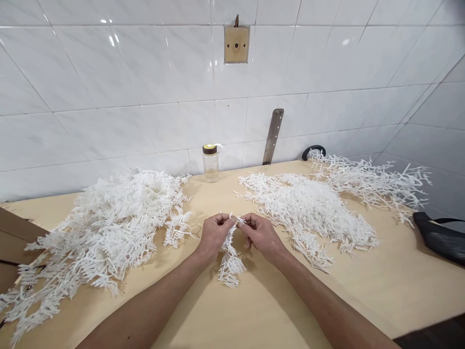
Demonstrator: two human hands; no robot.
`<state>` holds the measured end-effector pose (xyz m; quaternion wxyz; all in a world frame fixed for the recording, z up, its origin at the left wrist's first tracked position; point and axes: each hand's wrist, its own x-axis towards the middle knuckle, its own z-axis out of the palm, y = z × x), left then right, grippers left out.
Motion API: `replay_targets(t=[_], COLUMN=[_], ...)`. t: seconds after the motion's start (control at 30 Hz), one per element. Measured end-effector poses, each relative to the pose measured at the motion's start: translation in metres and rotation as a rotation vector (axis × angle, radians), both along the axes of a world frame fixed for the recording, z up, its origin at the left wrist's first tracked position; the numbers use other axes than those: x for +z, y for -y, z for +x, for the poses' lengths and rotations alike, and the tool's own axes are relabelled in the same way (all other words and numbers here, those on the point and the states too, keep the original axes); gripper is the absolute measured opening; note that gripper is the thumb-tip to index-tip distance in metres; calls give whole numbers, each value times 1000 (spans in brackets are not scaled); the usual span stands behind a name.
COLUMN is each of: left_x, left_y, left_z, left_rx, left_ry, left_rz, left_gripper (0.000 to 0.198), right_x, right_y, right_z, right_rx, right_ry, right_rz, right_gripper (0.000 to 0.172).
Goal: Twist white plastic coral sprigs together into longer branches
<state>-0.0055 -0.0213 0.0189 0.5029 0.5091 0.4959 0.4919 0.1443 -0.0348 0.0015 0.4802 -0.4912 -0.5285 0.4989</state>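
Between my two hands hangs a white branching sprig (232, 264), thin and feathery like artificial foliage. My left hand (215, 232) is closed, pinching its upper end between thumb and finger. Close beside it, my right hand (262, 235) pinches a small white tip of the same sprig, its other fingers curled. The lower part of the sprig dangles over the table (276, 305). A large pile of similar white sprigs (119, 218) lies to the left, and another white pile (312, 208) spreads to the right of my right hand.
Bare-looking white stems (370, 177) lie at the back right, near a black ring-shaped object (314, 151). A clear bottle (210, 165) stands by the tiled wall, where a metal strip (273, 136) leans. A black object (439, 237) sits far right; a cardboard box (18, 237) far left.
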Motion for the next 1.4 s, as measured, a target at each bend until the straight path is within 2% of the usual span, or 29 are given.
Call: replay_targets(t=[0.17,0.33,0.43,0.67,0.9,1.07,1.2,1.4], left_x=[-3,-3,-4,-4,-10,-7,-8,-13], left_y=[-1,2,3,3,-2,-2,-3,-4], left_z=[-3,-3,-2,-1,-3,-3,-3,-3], left_rx=[16,14,12,-17,-61,-87,-86,-97], left_ry=[-199,-313,-321,-274,-359,-459,-474,-444], left_rz=[237,329,312,151,115,117,114,96], left_gripper=[23,22,25,31,34,31,29,25], right_x=[13,11,8,5,3,3,3,3], right_y=[3,0,-2,-1,1,0,0,-1], right_z=[7,8,8,6,7,10,10,12], right_rx=[147,35,4,-50,-131,-125,-134,-118], right_ry=[-162,-41,22,157,507,763,797,666], right_rz=[-117,-120,-85,12,243,428,377,204], right_gripper=[39,40,38,30,20,17,17,18])
